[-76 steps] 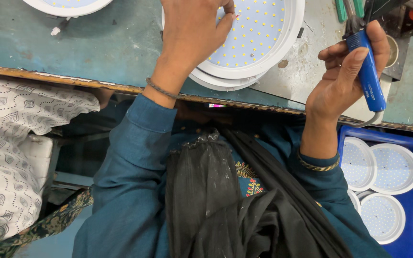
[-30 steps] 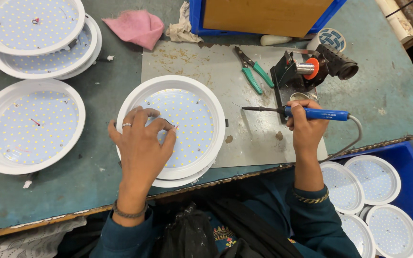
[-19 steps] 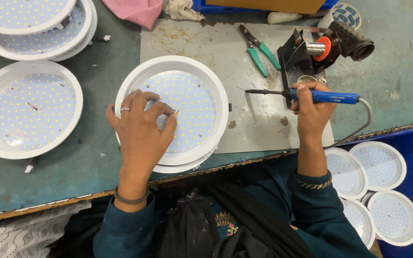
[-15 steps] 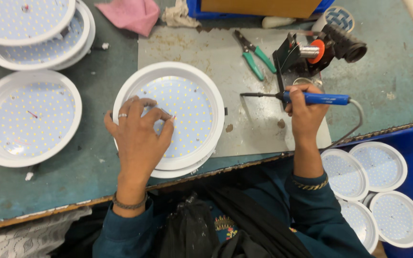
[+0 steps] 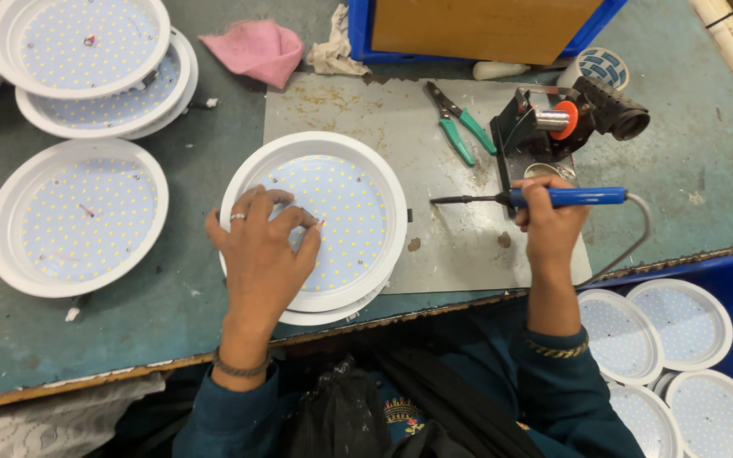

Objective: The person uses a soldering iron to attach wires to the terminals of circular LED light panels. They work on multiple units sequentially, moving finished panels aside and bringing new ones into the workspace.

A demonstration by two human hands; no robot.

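A round white lamp housing with a dotted light board [image 5: 332, 203] lies in front of me on a grey mat [image 5: 434, 153], stacked on another housing. My left hand [image 5: 260, 250] rests on its left side, fingertips pinching something small on the board. My right hand [image 5: 549, 216] grips a blue-handled soldering iron [image 5: 553, 198], tip pointing left, just right of the housing and above the mat. A grey cord runs from the iron's rear down over the bench edge.
More white lamp housings sit at left [image 5: 74, 216] and upper left [image 5: 86, 51]. Green-handled pliers [image 5: 460, 123], a black solder stand with spool [image 5: 553, 123], a pink cloth [image 5: 256, 47] and a blue crate [image 5: 468, 34] lie behind. A blue bin of housings [image 5: 680, 356] is lower right.
The view swung from my lap up to the bench. My left hand settled on the housing and the iron's tip stays pointing left beside it, hardly moving in the last second.
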